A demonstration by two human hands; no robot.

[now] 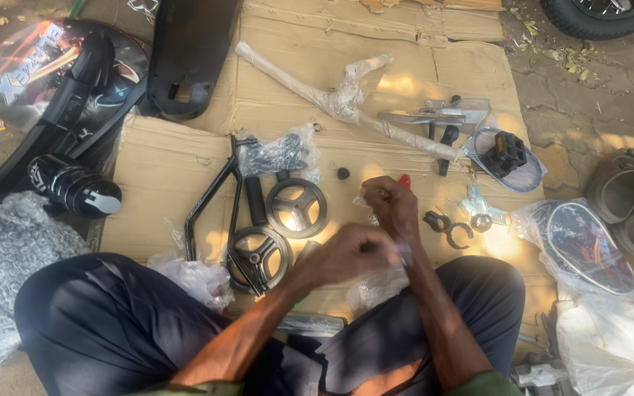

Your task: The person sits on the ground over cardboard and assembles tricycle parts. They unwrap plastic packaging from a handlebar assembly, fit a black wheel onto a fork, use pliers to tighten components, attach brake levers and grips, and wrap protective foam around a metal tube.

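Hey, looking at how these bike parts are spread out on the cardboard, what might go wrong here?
The small metal fittings lie loose near the cardboard edge and might roll into the dirt. Both hands, left hand and right hand, work on a small clear-wrapped item above the lap; dropped bits could vanish among the plastic wrappings.

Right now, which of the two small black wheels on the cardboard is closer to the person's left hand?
The nearer small wheel, just left of the left hand. The other wheel lies farther up the cardboard, beside a black hand grip.
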